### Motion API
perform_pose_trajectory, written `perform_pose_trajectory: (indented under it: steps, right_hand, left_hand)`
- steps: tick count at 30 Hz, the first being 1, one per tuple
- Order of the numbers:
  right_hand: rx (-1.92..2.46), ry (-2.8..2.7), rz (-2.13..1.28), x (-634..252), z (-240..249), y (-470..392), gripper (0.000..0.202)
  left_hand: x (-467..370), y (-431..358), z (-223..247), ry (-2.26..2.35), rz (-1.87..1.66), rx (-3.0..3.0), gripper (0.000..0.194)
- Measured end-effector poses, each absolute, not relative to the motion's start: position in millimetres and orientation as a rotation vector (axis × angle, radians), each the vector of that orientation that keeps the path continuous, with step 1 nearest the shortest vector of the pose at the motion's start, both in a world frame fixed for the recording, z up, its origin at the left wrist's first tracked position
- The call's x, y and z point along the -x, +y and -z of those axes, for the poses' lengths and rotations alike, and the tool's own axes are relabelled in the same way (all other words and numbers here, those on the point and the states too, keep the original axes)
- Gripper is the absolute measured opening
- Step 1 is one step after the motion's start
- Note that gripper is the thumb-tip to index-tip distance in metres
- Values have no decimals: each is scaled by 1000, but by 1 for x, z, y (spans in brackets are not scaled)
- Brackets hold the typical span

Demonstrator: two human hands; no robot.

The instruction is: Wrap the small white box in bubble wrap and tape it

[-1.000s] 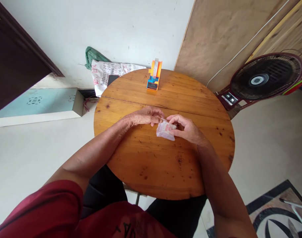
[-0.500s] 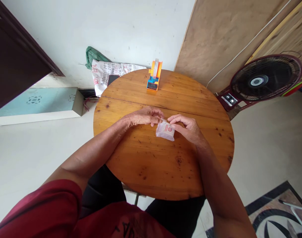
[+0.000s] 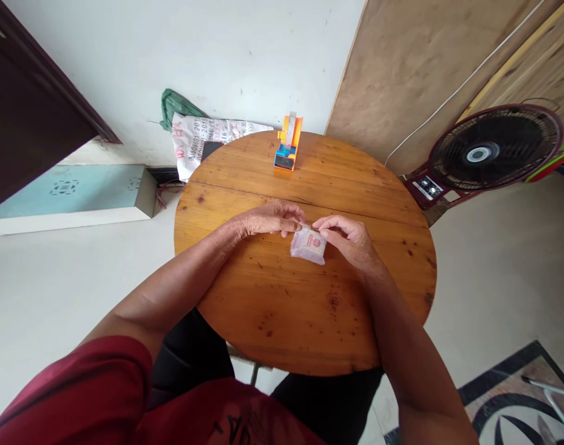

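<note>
A small pale box with red print, wrapped in bubble wrap (image 3: 308, 245), lies near the middle of the round wooden table (image 3: 282, 309). My left hand (image 3: 276, 219) pinches the wrap's far left corner between thumb and fingers. At the far right edge of the package, my right hand (image 3: 346, 238) has thumb and fingertips closed on the wrap. The fingertips of both hands are close together but apart.
An orange and blue tape dispenser (image 3: 288, 142) stands at the table's far edge. Behind the table, a printed white sack (image 3: 186, 145) rests by the wall. A dark red fan (image 3: 483, 151) stands to the right.
The right fingers have shifted very slightly along the top edge of the wrap. The package and the left hand look almost the same.
</note>
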State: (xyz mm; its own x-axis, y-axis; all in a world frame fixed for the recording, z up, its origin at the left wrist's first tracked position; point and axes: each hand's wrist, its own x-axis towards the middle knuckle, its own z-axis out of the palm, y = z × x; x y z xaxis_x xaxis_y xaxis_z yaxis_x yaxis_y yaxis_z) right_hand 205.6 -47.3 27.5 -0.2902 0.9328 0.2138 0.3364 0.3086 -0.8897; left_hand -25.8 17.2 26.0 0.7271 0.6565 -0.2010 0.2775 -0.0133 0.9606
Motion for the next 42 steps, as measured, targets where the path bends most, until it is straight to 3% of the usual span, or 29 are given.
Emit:
perform_pose_trajectory:
  steps: [14,30,37,42]
  right_hand:
    - [1206,-1745,-950,-206,-21,-46,15]
    - [1194,-1662,-965,-208,-27,-47,22]
    - [1177,-1574,-957,-211,-29,-48,23]
    - [1128,-1544,-959,-212,-28,-46,20]
  left_hand:
    - [22,20,-14,699,-380,-1547,45]
    - [18,6,-12,550,-449,-1572,83]
    - [15,3,-17,559,-479,-1548,86]
    - [16,3,-18,446,-457,-1427,77]
